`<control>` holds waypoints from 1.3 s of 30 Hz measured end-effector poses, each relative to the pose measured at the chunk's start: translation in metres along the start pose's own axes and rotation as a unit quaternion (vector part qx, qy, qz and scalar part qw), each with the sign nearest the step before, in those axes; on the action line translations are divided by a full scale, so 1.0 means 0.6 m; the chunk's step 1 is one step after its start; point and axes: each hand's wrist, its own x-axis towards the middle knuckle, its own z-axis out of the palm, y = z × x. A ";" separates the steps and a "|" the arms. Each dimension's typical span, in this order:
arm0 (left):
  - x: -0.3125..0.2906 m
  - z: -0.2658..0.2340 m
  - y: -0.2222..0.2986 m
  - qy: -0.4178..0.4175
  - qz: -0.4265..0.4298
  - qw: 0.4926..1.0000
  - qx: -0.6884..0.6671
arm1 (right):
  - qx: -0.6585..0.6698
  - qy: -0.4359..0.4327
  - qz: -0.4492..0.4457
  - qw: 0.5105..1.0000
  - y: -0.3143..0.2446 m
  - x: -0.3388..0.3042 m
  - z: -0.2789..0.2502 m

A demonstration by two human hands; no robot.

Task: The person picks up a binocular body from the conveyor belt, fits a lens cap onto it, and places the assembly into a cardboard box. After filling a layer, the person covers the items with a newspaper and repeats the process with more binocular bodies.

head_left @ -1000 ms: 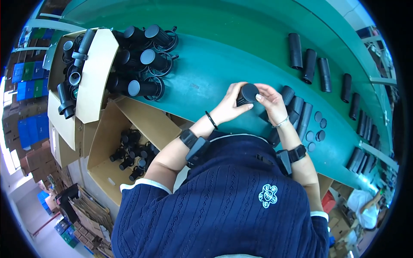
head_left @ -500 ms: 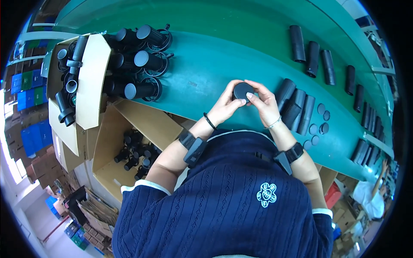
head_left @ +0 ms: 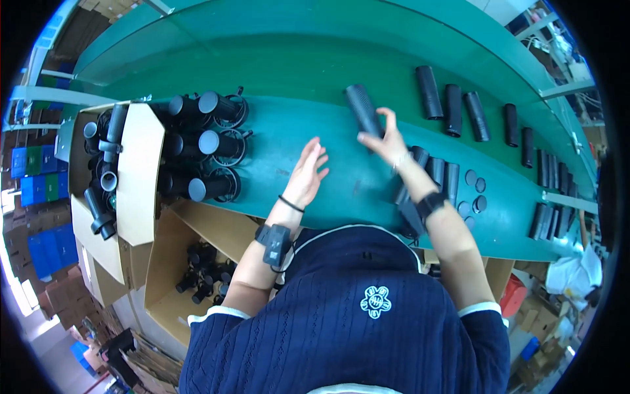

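Fingers of the right hand (head_left: 387, 139) clench the lower end of a black tube (head_left: 363, 109), which juts up and away past the fingertips. Left hand (head_left: 307, 174) fingers lie spread and released just above the green surface (head_left: 289, 141), beside black lamp housings (head_left: 207, 164).

Bright even daylight, sharp centre, fisheye-bent edges, black rim

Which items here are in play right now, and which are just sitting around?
In play:
right hand gripping a black tube
left hand open over the green bench, holding nothing

Sitting around:
row of black tubes further back
round black caps
black lamp housings
cardboard boxes
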 end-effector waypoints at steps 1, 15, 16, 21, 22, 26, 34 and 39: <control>-0.001 -0.020 0.000 -0.034 -0.023 0.999 0.015 | -0.047 0.056 0.012 0.997 -0.007 0.043 -0.020; 0.037 -0.037 -0.022 -0.100 -0.134 0.981 0.103 | -0.405 0.151 0.152 0.889 0.088 -0.195 -0.152; 0.046 -0.020 -0.031 -0.148 -0.142 0.971 0.121 | -0.408 0.185 0.129 0.885 0.120 -0.215 -0.138; 0.034 0.047 -0.043 -0.323 -0.104 0.903 0.266 | -0.306 0.214 0.085 0.924 0.081 -0.252 -0.102; 0.037 0.042 -0.053 -0.388 -0.087 0.874 0.279 | -0.155 0.153 0.028 0.976 0.032 -0.261 -0.091; -0.033 0.083 -0.013 -0.438 0.134 0.820 0.343 | 0.049 0.063 -0.108 0.991 -0.005 -0.246 -0.029; -0.008 -0.019 0.029 -0.313 0.114 0.894 0.298 | 0.185 -0.133 -0.128 0.965 -0.008 -0.150 0.041; -0.021 -0.040 0.039 -0.297 0.205 0.836 0.413 | 0.267 -0.179 -0.084 0.943 -0.004 -0.138 0.076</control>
